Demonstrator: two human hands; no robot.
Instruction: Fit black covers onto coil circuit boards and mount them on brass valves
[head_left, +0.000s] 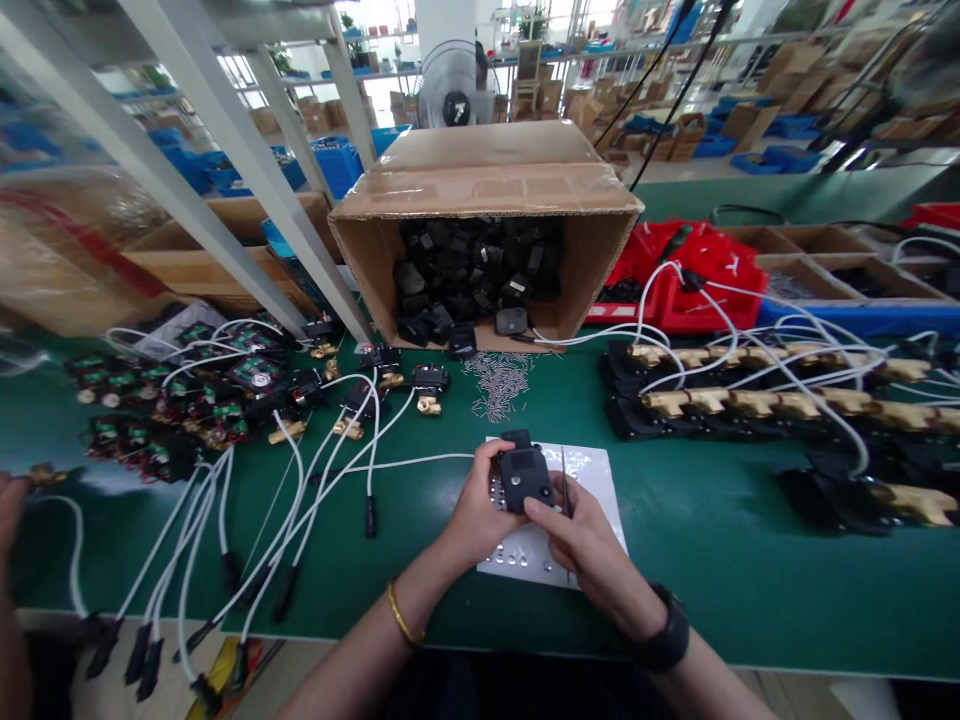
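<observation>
A small black plastic housing (526, 474) with a round silver spot on its face is held over the table. My left hand (480, 505) grips it from the left side. The thumb of my right hand (589, 535) presses on its lower right edge, and a thin dark pointed tool (564, 470) is tucked between that hand's fingers. Beneath both hands lies a white sheet (600, 485) with small round silver dots, partly covered by the hands. A white cable (420, 462) runs in from the left and ends behind my left hand.
An open carton (480, 185) of black housings stands ahead, with a pile of screws (496, 385) before it. Cabled brass valves (750, 402) line the right; circuit-board units (255, 370) crowd the left. Red bins (705, 265) sit behind. Another person's hand (11, 510) shows far left.
</observation>
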